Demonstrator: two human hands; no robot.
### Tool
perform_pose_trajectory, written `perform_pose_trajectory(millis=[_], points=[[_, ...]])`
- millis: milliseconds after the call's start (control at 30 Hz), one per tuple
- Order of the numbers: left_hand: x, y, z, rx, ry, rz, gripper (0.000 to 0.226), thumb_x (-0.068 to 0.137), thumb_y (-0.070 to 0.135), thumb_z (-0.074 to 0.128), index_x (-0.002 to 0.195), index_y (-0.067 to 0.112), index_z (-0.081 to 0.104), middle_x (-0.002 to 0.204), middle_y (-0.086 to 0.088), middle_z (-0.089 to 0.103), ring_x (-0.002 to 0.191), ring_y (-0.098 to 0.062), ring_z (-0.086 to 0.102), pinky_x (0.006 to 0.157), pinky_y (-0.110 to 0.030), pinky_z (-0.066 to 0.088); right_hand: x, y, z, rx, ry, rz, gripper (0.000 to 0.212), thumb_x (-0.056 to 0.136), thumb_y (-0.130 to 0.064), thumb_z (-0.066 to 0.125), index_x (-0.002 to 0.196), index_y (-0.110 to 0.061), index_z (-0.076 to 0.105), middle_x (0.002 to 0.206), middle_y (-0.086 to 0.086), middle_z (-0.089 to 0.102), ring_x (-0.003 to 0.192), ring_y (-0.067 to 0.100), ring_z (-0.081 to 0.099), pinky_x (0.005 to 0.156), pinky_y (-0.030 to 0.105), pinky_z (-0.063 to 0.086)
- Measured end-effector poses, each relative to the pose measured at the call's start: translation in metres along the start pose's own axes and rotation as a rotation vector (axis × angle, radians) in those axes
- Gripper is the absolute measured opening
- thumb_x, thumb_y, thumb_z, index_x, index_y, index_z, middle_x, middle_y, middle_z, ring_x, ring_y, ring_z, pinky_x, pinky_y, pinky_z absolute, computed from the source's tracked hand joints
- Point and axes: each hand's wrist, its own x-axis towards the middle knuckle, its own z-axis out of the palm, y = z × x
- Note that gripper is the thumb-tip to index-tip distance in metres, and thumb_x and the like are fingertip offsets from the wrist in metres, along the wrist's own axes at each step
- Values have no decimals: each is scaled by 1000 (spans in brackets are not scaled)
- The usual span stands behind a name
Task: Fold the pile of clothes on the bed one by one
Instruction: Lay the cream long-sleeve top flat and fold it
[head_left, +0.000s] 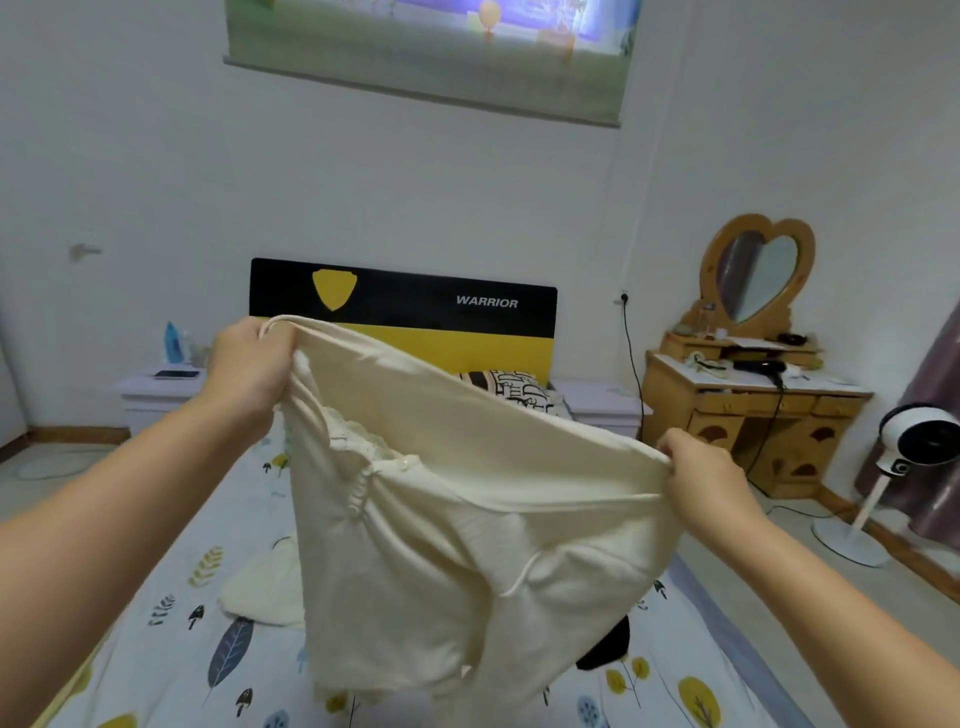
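Two hands are seen holding one cream garment up above the bed, which is covered by a pale sheet printed with leaves and mushrooms. The left hand is raised higher, its fingers curled tightly around one bunched end of the garment's top edge, where a thin cord loop can be seen over the knuckles. The right hand is held lower and pinches the opposite end of the same edge, so the edge is stretched into a slanted line between them. The rest of the cloth hangs down in loose folds toward the bed; a lacy trim is visible inside its opening. On the bed, below and to the left of the hanging garment, a second cream piece of clothing is lying crumpled. A dark item is partly hidden behind the garment's lower right corner; what it is cannot be told. At the far end of the bed a black and yellow headboard marked WARRIOR is stood against the wall, with a patterned pillow just before it. A wooden dressing table with a heart-shaped mirror is placed to the right of the bed, and a white fan is stood further right.
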Motion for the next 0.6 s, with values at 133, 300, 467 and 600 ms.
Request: perform_pose_trajectory(millis=[133,300,467,600], points=[[-9,-13,1,149,-75,83,18,90,10,40,93,16,56,86,-8,56,82,-23,50,68,-30,38,7,7,-1,403,58,156,26,89,2,34,91,0,60,91,18,61,74,26,54,61,35,47],[-29,-14,9,164,-292,-17,15,78,17,50,68,9,58,65,-7,51,63,-21,44,56,-28,30,10,-10,-7,813,-20,211,30,87,5,32,83,-6,60,88,19,60,77,28,52,69,40,46],[-44,-18,11,396,-495,88,19,71,11,77,66,19,61,68,-3,62,67,-20,55,61,-30,40,11,-25,-15,797,9,111,29,90,-5,35,89,-9,63,96,21,63,87,33,57,74,38,43],[-45,-24,13,722,-370,267,22,79,24,73,65,9,64,66,-9,60,71,-27,56,58,-31,37,7,-30,-17,769,31,40,28,92,-8,37,88,-7,65,95,22,64,90,38,59,72,37,44]])
